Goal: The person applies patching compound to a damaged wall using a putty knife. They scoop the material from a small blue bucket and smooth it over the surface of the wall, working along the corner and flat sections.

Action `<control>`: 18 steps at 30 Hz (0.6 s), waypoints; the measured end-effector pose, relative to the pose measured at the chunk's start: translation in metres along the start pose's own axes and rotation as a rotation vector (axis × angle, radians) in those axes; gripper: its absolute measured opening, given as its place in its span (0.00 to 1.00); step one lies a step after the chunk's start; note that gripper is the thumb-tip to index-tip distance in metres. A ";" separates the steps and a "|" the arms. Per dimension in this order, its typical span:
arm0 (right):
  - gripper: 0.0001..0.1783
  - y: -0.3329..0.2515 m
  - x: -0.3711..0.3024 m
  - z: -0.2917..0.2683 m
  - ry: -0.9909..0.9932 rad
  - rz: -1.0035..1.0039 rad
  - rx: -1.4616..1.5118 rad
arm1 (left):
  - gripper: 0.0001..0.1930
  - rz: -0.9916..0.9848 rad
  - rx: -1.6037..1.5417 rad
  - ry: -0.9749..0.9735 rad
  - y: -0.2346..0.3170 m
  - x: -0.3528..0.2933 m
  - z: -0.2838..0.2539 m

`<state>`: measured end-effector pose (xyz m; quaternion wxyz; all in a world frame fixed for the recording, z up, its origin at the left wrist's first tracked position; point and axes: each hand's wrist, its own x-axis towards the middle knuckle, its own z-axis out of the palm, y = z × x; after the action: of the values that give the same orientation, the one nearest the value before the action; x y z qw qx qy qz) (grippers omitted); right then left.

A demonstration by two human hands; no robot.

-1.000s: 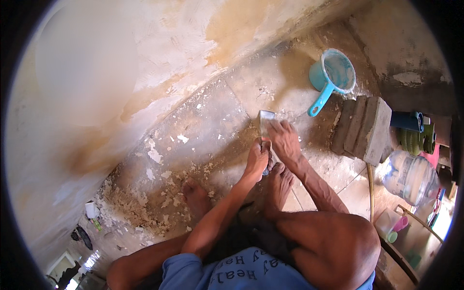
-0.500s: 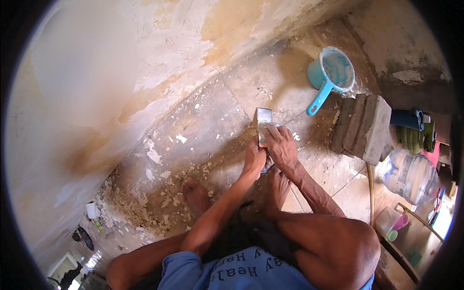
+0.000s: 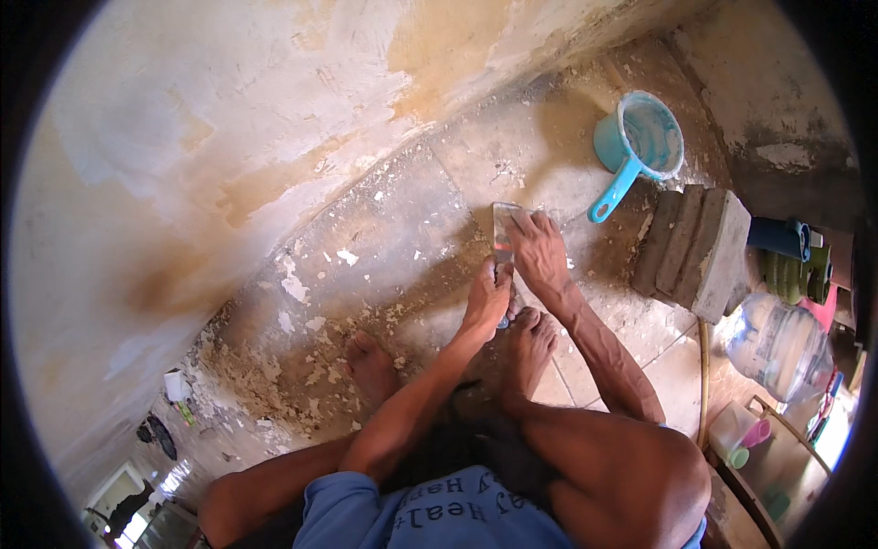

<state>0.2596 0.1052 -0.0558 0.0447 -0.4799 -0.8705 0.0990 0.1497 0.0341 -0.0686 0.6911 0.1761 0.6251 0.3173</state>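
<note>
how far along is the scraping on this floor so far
Partly done. Paint flakes lie loose along the wall base, and the tile by the blade shows bare patches. In hand: the left hand grips the handle and the right hand presses the scraper blade down. Left: white specks on the tiles and the flake pile.
</note>
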 end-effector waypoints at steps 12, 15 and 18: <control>0.20 -0.003 -0.006 0.001 0.107 -0.040 -0.024 | 0.04 0.036 -0.029 -0.035 0.014 -0.003 0.003; 0.15 0.011 0.013 -0.013 -0.017 0.070 0.068 | 0.08 0.052 -0.003 -0.059 0.004 -0.004 0.002; 0.20 0.015 0.003 -0.028 0.228 0.230 0.349 | 0.12 0.117 0.014 0.039 0.002 -0.005 0.004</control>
<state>0.2750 0.1191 -0.0316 0.2135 -0.5691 -0.7691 0.1977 0.1534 0.0328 -0.0634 0.6577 0.2110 0.6295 0.3559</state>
